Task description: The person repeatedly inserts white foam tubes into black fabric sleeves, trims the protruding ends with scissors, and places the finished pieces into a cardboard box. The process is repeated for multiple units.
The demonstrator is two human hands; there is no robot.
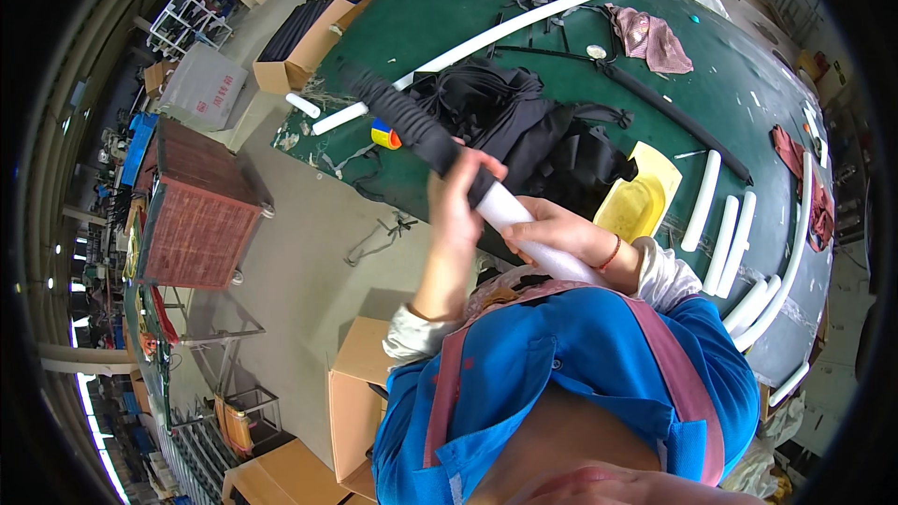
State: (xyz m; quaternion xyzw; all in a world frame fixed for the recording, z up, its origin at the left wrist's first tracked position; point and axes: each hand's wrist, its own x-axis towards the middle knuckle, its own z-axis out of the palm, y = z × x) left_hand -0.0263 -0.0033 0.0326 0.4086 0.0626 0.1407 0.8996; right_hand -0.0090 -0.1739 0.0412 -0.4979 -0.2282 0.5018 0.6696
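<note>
A thick white foam tube [502, 208] slants across in front of my chest, and a bunched black fabric sleeve [402, 117] covers its far left end. My left hand [454, 204] is closed around the tube at the edge of the sleeve. Lower down, my right hand [561, 231] wraps round the bare white foam. Just beyond both hands, a heap of black cloth [510, 98] lies on the green table [421, 23]. A yellow plastic scoop-like container [641, 196] rests to the right of that heap.
Long white foam strip [552, 9], black padded bar [673, 117] and checked cloth [650, 37] lie across the table. Several short white foam tubes [702, 201] line its right side. A reddish wheeled cart [201, 206] and open cardboard boxes [360, 365] stand on the floor at left.
</note>
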